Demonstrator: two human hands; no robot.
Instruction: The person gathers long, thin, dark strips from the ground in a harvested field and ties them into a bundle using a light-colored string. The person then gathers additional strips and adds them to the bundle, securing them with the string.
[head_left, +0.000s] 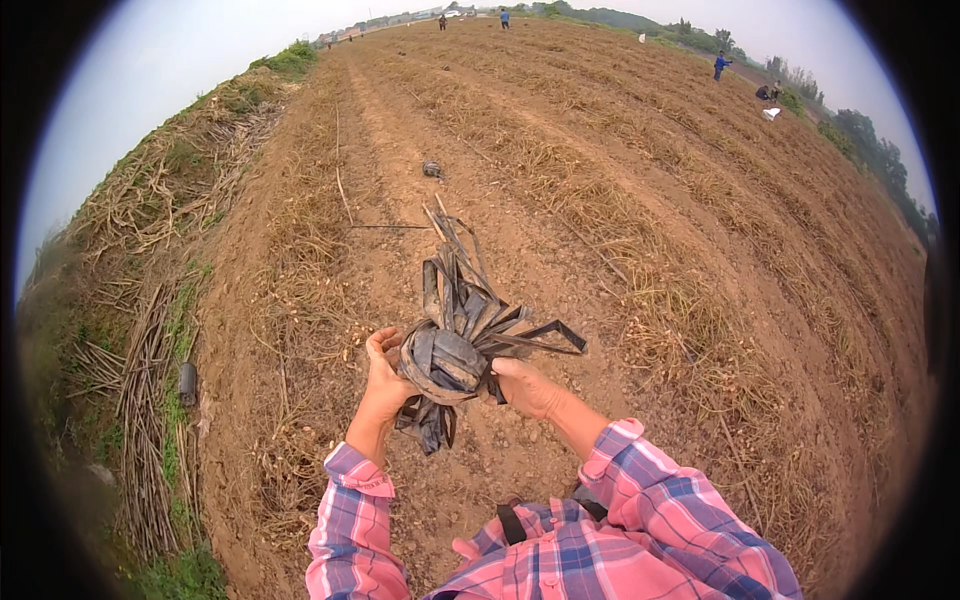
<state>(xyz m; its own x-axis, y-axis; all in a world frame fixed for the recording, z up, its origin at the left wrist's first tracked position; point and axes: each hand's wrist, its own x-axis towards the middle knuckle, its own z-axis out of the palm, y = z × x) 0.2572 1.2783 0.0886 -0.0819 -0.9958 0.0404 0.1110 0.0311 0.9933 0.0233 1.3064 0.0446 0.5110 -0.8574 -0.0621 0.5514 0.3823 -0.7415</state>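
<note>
Between my two hands is a wound bundle of dusty black flat plastic tape (450, 358), seemingly drip irrigation tape. Its middle is wrapped tight by several turns, while loose loops fan out at the far end and a shorter tuft hangs at the near end. My left hand (388, 373) grips the bundle's left side, fingers partly hidden behind it. On the right side my right hand (525, 386) holds it with the thumb on top; the other fingers are mostly hidden. Beyond it on the bare soil lies another small dark wound bundle (431, 169).
Rows of dried, pulled plants (667, 300) with pods run along both sides of the soil strip. Cut stalks (146, 420) and a dark cylinder (187, 384) lie at the left bank. A thin dark strip (390, 226) crosses the soil ahead. Distant people (721, 66) stand in the field.
</note>
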